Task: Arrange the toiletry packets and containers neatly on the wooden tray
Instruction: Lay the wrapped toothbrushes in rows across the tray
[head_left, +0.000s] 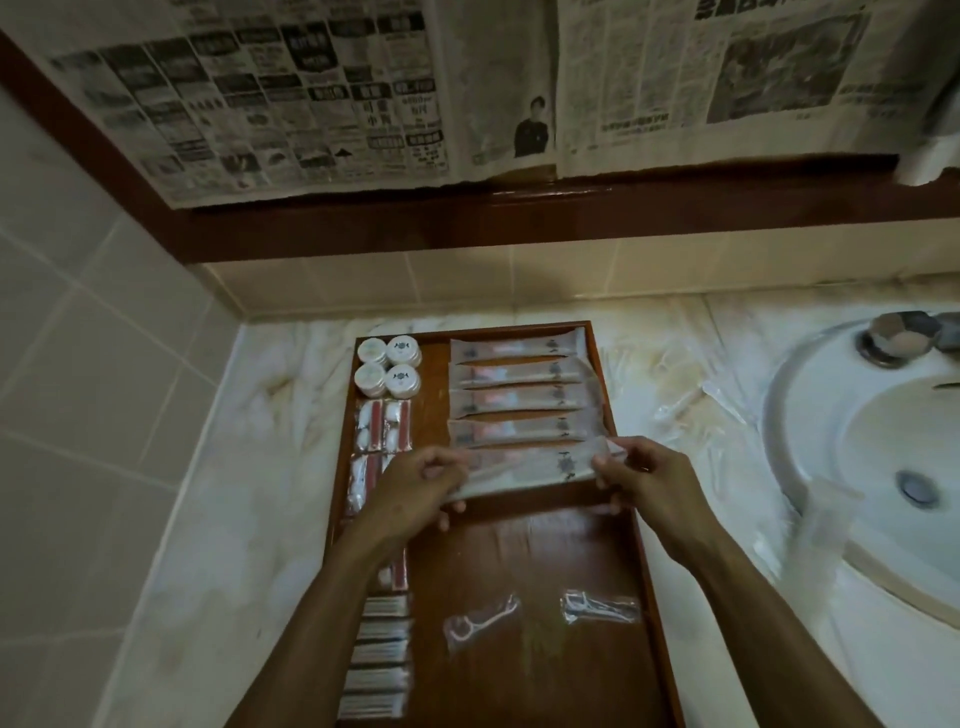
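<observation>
A long wooden tray lies on the marble counter. Several long frosted toothbrush packets lie in a stacked row at its far right. A further long packet is held just below that row: my left hand pinches its left end and my right hand pinches its right end. Several round white containers sit at the tray's far left. Below them lie red-and-white packets, partly hidden by my left arm, then several small white packets. Two floss-pick packets lie near the front.
A white sink with a drain and tap base sits to the right. Clear empty wrappers lie on the counter between tray and sink. Tiled wall stands on the left; newspaper covers the mirror above a brown ledge.
</observation>
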